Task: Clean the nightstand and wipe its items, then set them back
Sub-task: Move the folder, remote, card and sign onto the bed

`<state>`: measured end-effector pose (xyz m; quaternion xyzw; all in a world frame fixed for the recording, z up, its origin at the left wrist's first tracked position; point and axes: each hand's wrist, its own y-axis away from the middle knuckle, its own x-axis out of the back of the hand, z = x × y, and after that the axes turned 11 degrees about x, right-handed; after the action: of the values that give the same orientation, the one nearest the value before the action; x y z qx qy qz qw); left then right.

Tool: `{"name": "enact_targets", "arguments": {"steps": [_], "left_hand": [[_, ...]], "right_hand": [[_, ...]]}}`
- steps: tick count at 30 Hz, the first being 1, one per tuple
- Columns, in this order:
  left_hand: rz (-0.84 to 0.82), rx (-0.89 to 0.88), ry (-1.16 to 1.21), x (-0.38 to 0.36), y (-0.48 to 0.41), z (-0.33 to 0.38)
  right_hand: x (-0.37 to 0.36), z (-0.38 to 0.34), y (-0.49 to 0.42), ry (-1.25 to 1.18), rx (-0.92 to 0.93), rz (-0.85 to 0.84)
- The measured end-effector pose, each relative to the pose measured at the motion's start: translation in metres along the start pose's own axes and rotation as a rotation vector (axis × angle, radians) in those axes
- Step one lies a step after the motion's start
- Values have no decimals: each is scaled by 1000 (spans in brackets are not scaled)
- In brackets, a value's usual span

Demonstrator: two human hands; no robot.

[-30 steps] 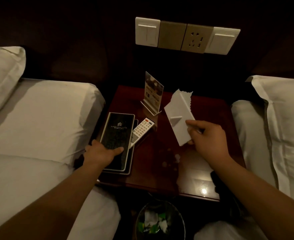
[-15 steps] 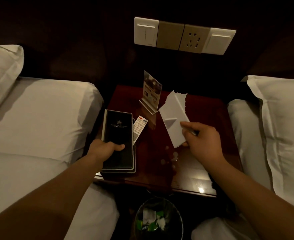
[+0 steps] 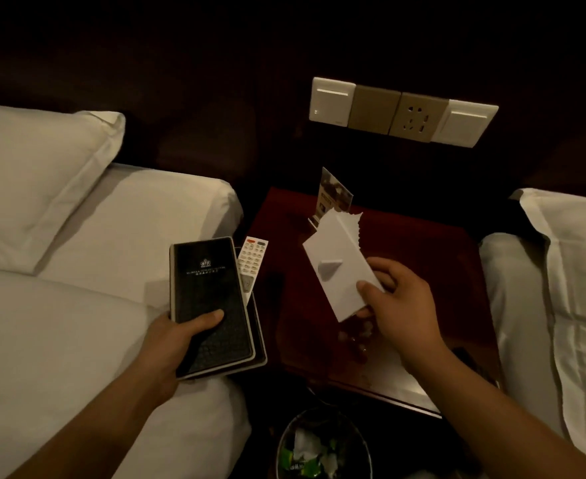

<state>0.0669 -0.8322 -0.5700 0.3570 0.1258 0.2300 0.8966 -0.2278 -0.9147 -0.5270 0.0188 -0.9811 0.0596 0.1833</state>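
My left hand point(image 3: 177, 337) grips the near end of a black folder point(image 3: 208, 299) with a crest on its cover, thumb on top; a flat tray point(image 3: 260, 344) and a white remote point(image 3: 251, 262) are carried with it, over the left bed's edge. My right hand point(image 3: 398, 305) pinches a white tissue box point(image 3: 336, 267) with a torn top, tilted above the dark red nightstand point(image 3: 440, 271). An acrylic sign holder point(image 3: 333, 195) stands at the nightstand's back.
White beds with pillows flank the nightstand, the left bed point(image 3: 77, 305) and the right bed point(image 3: 561, 288). A wall plate with switches and a socket point(image 3: 402, 112) sits above. A bin point(image 3: 322, 447) holding crumpled waste stands on the floor in front.
My left hand has lifted the folder, tray and remote off the nightstand's left side and moved them leftward toward the bed. My right hand kept the tissue box raised.
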Motion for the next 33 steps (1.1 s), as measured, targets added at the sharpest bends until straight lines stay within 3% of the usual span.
{"name": "enact_targets", "arguments": {"steps": [15, 33], "left_hand": [[187, -89, 198, 172, 73, 0], [588, -92, 507, 466, 177, -105]], "right_hand": [[-155, -82, 48, -221, 15, -312], [-431, -192, 204, -249, 29, -745]]}}
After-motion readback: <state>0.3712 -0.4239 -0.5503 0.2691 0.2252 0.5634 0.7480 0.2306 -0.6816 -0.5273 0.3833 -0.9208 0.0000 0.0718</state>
